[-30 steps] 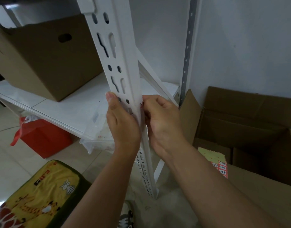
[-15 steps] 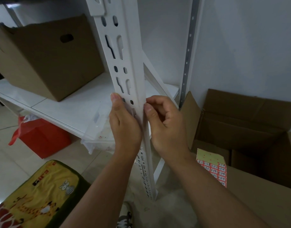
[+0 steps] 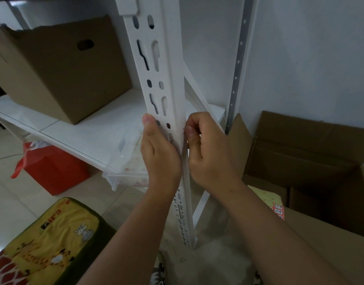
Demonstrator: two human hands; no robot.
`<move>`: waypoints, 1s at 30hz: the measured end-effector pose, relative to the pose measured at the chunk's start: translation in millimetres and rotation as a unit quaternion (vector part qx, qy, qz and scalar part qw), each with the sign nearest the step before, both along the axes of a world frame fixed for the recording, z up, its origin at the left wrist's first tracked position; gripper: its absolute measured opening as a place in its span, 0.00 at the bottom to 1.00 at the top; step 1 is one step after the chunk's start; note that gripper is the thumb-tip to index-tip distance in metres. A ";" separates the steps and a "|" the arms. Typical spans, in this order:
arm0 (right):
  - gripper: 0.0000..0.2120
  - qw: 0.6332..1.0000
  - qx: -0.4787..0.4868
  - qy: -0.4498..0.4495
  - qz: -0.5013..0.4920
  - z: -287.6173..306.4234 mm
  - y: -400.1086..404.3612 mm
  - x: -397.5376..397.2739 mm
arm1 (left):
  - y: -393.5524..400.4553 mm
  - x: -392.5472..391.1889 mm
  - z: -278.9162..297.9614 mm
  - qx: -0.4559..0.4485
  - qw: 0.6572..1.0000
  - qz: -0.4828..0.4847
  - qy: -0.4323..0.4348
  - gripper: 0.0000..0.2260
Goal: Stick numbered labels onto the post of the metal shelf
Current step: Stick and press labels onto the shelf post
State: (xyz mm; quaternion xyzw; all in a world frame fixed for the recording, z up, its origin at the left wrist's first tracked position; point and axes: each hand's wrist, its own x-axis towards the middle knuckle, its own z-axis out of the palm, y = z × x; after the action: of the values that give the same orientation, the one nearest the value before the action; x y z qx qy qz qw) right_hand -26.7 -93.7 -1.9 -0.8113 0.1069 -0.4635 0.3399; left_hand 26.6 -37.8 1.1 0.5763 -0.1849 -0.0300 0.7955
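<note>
Since the earlier frame, my right hand (image 3: 207, 149) has curled tighter, fingertips pinching at the post (image 3: 166, 83) edge; my left hand (image 3: 159, 153) lies flat, fingers straight, against its left face.

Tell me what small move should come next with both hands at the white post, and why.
Probably press and smooth with the right thumb. The left hand steadies the post from the slotted side, while the right hand curls against the post's edge, a sliver of red showing at the thumb tip. The label itself is mostly hidden, so whether it is fully stuck is unclear. The label sheet waits on the box.
</note>
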 end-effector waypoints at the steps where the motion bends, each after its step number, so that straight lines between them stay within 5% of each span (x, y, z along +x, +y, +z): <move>1: 0.04 1.000 -0.005 0.004 -0.002 -0.6 -0.1 0.0 | 0.1 0.5 -0.4 0.001 1.000 0.002 -0.001 0.23; 13: 0.06 0.996 0.083 -0.034 0.020 -10.4 3.8 -2.3 | 5.6 1.2 0.9 0.028 0.999 -0.015 0.002 0.23; 24: 0.05 0.995 -0.075 -0.028 -0.064 -7.2 0.8 -0.7 | 6.0 1.8 1.5 0.004 1.000 -0.019 0.001 0.20; 30: 0.06 0.994 0.100 0.041 0.012 -2.6 5.4 -0.2 | 3.6 2.9 -0.3 0.011 1.000 -0.013 0.004 0.22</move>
State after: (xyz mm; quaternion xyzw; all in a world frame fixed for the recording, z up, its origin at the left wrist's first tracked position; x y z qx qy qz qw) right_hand -26.9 -88.3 -4.6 -0.7927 0.1569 -0.4130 0.4202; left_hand 29.4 -34.2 0.8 0.5820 -0.1893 -0.0446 0.7896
